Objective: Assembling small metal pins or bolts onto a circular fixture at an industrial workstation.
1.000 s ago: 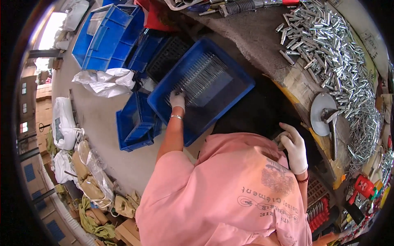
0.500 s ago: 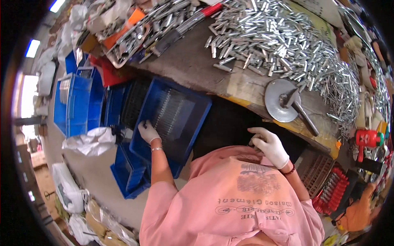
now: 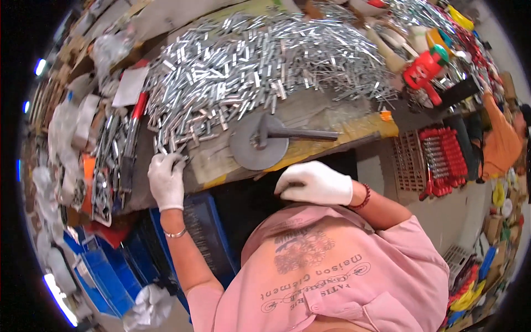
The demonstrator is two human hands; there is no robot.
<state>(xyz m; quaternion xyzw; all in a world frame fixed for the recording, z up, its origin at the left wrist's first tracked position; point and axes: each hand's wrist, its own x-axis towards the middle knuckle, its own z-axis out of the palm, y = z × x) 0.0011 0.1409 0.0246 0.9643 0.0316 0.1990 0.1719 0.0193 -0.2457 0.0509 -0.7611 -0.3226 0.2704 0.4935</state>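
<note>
Fingers point(image 3: 176, 161) of my left hand point(image 3: 166, 180) look pinched on a metal pin at the edge of the pile of pins point(image 3: 249, 72); can't tell if it's actually gripped. Right hand point(image 3: 315, 183) rests loosely curled, empty, at the tabletop point(image 3: 221, 160) edge. A nudge could roll pins off into the blue bin point(image 3: 207, 238).

Left hand point(image 3: 166, 180) moved from blue crate point(image 3: 207, 238) up to metal tubes point(image 3: 221, 88).

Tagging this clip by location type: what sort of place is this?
Likely a small workshop or factory assembly bench. A big pile of short metal tubes covers the workbench, a round metal disc fixture sits at its edge, blue plastic bins stand below, and the left hand is gloved.
</note>
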